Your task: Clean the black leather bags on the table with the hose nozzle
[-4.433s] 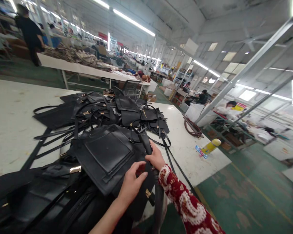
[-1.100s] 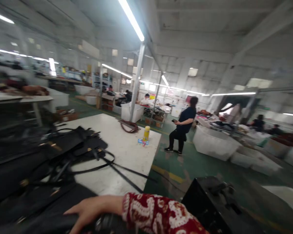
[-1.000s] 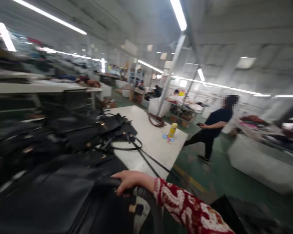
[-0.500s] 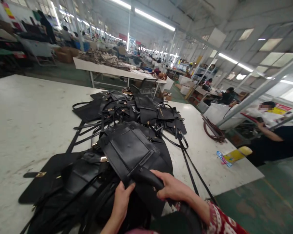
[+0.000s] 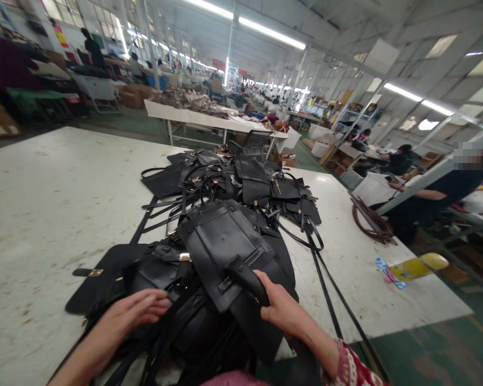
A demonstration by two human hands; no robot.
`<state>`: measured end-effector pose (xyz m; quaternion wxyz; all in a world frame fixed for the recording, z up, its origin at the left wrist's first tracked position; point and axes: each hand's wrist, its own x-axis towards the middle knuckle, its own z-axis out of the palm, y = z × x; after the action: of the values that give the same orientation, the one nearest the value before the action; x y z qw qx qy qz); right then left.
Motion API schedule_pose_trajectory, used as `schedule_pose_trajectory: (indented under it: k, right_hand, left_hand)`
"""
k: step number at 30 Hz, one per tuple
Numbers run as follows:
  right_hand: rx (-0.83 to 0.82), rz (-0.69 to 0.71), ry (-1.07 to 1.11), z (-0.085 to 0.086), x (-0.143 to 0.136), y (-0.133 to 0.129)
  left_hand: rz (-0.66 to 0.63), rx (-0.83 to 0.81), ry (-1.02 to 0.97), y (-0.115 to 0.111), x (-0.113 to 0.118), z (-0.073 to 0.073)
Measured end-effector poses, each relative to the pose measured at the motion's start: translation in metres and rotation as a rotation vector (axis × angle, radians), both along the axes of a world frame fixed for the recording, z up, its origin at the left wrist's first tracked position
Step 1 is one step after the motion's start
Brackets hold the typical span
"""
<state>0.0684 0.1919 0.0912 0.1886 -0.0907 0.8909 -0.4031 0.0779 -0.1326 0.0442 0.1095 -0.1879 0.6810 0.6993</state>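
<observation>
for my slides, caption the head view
Right hand grips a black bag atop a pile on a white table; left hand rests on the pile.

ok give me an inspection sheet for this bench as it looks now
surface: white table, scuffed and stained
job's things: top black bag lies on a heap of black bags with tangled straps
clutter: yellow bottle on its side near the right edge; coil of brown straps
hands: right hand grips the top black bag's handle; left hand open, resting on the lower bags
cables: nothing seen
surroundings: second table piled with tan material; a person close by on the right
</observation>
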Motion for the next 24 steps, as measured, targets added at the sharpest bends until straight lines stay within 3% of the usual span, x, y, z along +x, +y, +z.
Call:
schedule_pose_trajectory:
  k: [1,3,6,10,14,17,19,22,24]
  right_hand:
    - [-0.001,-0.002,-0.003,0.003,0.003,-0.001]
    - [-0.008,-0.003,-0.029,0.012,0.010,0.000]
    - [0.036,0.022,-0.086,0.023,0.023,0.012]
    - [0.133,0.058,-0.148,0.020,0.028,0.025]
    - [0.019,0.045,-0.163,0.009,0.018,0.013]
    - [-0.084,-0.005,-0.101,0.010,0.012,-0.001]
    - [-0.115,-0.028,-0.084,0.016,0.011,-0.005]
    - [-0.155,-0.025,-0.102,0.028,0.010,-0.006]
    - [-0.168,0.005,-0.103,0.036,0.007,-0.009]
  left_hand:
    - [-0.163,0.067,-0.019,0.014,-0.016,0.000]
    - [-0.337,0.153,-0.021,0.051,-0.043,-0.006]
    - [-0.196,0.183,-0.007,0.100,-0.060,-0.025]
    - [-0.084,0.251,0.006,0.121,-0.043,-0.048]
    - [-0.102,0.331,-0.033,0.121,-0.009,-0.055]
    - [-0.202,0.364,-0.078,0.109,0.003,-0.045]
    - [-0.158,0.285,-0.032,0.089,-0.003,-0.031]
    - [0.125,0.135,0.150,0.045,-0.034,-0.012]
    - [0.231,0.092,0.238,0.021,-0.060,-0.005]
